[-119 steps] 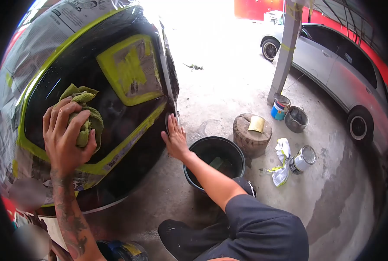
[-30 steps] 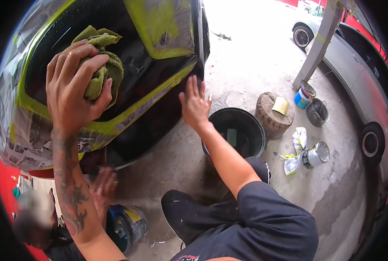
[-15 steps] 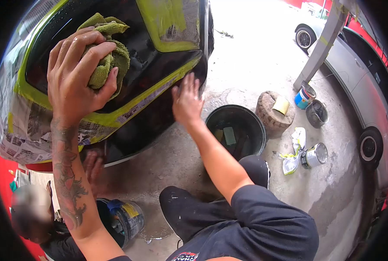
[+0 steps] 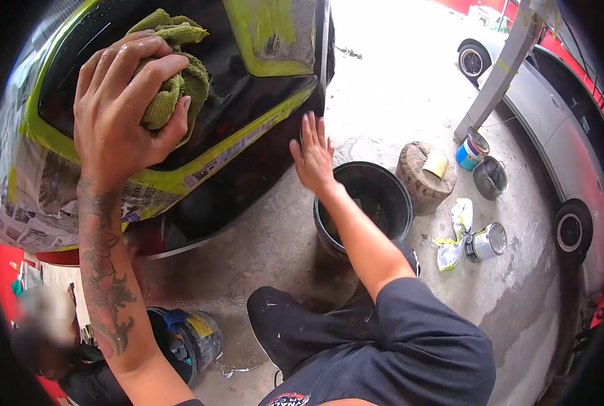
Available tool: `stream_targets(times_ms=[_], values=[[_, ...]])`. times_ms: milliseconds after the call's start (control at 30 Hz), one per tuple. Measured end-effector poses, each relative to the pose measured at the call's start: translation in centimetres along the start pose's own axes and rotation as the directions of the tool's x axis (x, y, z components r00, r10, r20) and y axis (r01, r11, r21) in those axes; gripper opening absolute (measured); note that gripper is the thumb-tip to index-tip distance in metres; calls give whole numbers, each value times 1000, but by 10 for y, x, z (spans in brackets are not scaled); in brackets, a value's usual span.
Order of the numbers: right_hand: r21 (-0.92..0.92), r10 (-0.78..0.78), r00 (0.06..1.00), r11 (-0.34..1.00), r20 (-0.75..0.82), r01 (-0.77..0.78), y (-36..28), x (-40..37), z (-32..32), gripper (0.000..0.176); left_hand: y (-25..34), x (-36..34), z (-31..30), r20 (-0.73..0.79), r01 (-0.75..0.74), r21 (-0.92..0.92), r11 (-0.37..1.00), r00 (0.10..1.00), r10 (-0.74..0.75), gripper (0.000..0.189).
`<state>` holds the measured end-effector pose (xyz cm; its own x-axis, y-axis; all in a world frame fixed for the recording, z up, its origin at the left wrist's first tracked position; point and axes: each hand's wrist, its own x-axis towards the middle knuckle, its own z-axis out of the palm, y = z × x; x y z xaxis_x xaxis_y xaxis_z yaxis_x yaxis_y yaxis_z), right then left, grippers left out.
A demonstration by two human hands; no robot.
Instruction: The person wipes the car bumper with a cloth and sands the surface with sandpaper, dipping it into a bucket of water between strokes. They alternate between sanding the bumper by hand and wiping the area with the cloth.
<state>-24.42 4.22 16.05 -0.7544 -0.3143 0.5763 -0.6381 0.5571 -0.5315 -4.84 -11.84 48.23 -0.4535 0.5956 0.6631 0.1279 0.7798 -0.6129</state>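
Note:
My left hand (image 4: 112, 108) is closed round a bunched green cloth (image 4: 195, 84), held over the glossy black panel (image 4: 224, 40) of a car body. Yellow-green masking tape (image 4: 173, 179) and newspaper (image 4: 45, 210) border that panel. My right hand (image 4: 313, 159) is open with its palm down and fingers stretched out, the fingertips right at the outer edge of the dark lower bodywork (image 4: 248, 176). Nothing shows in its fingers. Below that hand stands a black tub (image 4: 400, 233) with dark contents.
A person (image 4: 38, 338) is low at the left beside a bucket (image 4: 211, 342). To the right stand a log stump (image 4: 417, 193) with a yellow piece (image 4: 436, 164) on it, a blue can (image 4: 470, 157), a small dark bucket (image 4: 491, 179) and a tin (image 4: 484, 243). A grey car (image 4: 545, 135) is beyond.
My right hand has moved right along the bodywork toward its outer edge. My left hand still grips the cloth. The other person's hand, visible low by the car before, no longer shows clearly.

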Motion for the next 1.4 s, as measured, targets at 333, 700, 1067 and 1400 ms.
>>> stream_targets(times_ms=[333, 700, 1067, 1400], values=[[-98, 29, 998, 995, 57, -23, -15, -41, 0, 71, -2, -3, 0, 45, 13, -9, 1000, 999, -12, 35], [42, 132, 989, 991, -68, -129, 4, -12, 17, 69, -1, -1, 2, 2, -7, 1, 1000, 1000, 7, 35], [77, 128, 988, 990, -84, -122, 26, 35, 6, 67, -2, -1, 2, 0, -6, 2, 1000, 1000, 6, 35], [85, 51, 999, 995, -14, -50, 40, 28, -1, 67, -1, 0, 1, 5, -3, 1, 1000, 1000, 3, 35]])
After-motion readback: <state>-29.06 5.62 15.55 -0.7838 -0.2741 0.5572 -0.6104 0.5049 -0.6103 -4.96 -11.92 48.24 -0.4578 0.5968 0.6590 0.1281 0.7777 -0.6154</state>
